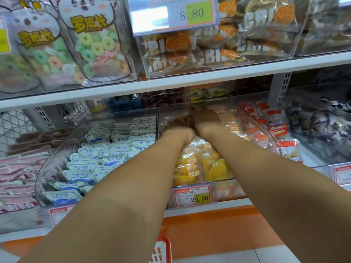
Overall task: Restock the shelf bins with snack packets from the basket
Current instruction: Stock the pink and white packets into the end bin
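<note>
Yellow snack packets fill the clear bin under both hands.

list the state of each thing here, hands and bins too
left hand: inside the middle bin, among packets, grip blurred
right hand: deeper in that bin, grip blurred
middle bin: part filled with yellow packets
blue-white packet bin: nearly full
red basket: only a corner shows

Left hand and right hand blur inside the bin, grips unreadable; below the bin, the basket is cropped at the edge
</note>
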Available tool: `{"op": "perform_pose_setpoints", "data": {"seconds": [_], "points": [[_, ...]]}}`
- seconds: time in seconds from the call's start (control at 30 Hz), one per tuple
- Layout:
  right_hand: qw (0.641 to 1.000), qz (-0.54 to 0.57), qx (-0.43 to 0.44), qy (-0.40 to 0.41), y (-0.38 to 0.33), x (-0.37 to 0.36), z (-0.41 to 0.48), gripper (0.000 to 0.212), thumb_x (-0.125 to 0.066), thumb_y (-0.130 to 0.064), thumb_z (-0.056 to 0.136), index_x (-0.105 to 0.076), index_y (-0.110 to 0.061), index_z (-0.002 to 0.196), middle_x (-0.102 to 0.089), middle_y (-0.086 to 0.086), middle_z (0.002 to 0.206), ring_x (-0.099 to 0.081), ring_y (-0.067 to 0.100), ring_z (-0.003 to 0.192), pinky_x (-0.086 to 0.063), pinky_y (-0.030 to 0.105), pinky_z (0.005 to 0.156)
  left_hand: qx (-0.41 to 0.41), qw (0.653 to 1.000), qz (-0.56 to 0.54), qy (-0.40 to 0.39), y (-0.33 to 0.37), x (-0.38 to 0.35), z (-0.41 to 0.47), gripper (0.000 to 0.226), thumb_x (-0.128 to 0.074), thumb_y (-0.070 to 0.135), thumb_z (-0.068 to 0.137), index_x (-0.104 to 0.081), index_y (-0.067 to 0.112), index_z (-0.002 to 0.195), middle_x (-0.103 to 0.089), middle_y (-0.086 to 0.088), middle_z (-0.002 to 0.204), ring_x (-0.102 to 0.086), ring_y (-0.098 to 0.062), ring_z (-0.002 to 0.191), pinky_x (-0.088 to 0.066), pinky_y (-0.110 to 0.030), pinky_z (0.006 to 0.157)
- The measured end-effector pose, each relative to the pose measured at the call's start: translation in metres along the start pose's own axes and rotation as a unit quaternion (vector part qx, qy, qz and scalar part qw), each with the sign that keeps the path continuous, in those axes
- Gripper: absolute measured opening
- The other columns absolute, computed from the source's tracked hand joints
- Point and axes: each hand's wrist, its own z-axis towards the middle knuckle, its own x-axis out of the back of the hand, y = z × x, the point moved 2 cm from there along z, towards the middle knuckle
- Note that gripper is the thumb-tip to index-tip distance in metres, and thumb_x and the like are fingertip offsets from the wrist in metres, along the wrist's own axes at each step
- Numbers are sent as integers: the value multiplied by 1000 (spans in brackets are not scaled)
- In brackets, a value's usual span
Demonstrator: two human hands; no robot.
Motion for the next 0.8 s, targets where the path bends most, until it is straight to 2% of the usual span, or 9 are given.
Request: {"op": "perform_pose_setpoints", "data": {"seconds": [0.1,0.23,0.37,0.5,0.57,0.63,0.7,0.73,0.8], "points": [[999,-12,-33,-15,-2,1,6,39,-45,-29,96,-48,-24,135,-42,7,145,-47,35,123,-43,38,95,-9,1000,23,-10,2,7,-6,60,-37,17,87,-31,26,146,-41,-10,146,-52,-33,120,-49,-45,93],[992,62,-112,-3,-3,2,13,31,-45,-26,94,-64,-17,116,-63,12,120,-60,33,107,-48,34,82,-14,998,61,-12,5,7,-7,52,-38,10,88,-45,19,138,-54,-10,134,-60,-29,108,-48,-33,81],[984,69,-163,-1,1,13,12,31,-43,-14,97,-65,-6,116,-62,18,121,-60,34,111,-48,37,88,12,997,69,-25,0,5,-8,47,-32,16,93,-46,12,138,-49,-13,140,-52,-29,121,-42,-34,96],[981,70,-181,-16,2,17,4,32,-38,-8,97,-62,-1,117,-61,18,122,-59,35,113,-47,39,88,-16,993,96,-73,0,7,-13,45,-38,9,88,-50,11,131,-55,-14,132,-58,-30,107,-46,-33,88],[980,101,-166,-45,-1,26,-3,28,-44,-10,94,-64,-4,112,-64,18,117,-61,35,107,-51,41,87,-23,993,93,-76,1,9,-17,45,-41,5,86,-52,9,130,-56,-14,131,-58,-31,107,-48,-36,90],[977,122,-141,-102,0,34,-8,23,-52,-11,90,-65,-7,108,-67,16,107,-65,33,86,-55,40,71,-18,993,85,-79,1,11,-19,47,-44,2,86,-50,7,133,-54,-16,133,-57,-32,111,-47,-39,96],[966,163,-115,-165,4,43,-18,23,-53,-22,92,-64,-12,109,-67,12,102,-62,25,68,-53,33,54,3,993,55,-103,2,16,-25,41,-47,1,90,-54,4,130,-55,-18,131,-56,-33,113,-44,-40,99],[957,196,-111,-182,8,48,-23,25,-54,-29,91,-63,-17,111,-66,9,103,-61,23,71,-54,32,54,7,993,36,-112,4,19,-29,35,-47,1,92,-57,2,126,-56,-19,130,-55,-33,113,-44,-39,99],[959,170,-101,-203,21,66,-39,28,-58,-29,90,-63,-19,116,-64,8,116,-63,25,91,-56,36,77,2,993,4,-117,10,29,-42,33,-41,2,97,-57,-2,126,-54,-21,132,-53,-33,118,-40,-36,99]]}}
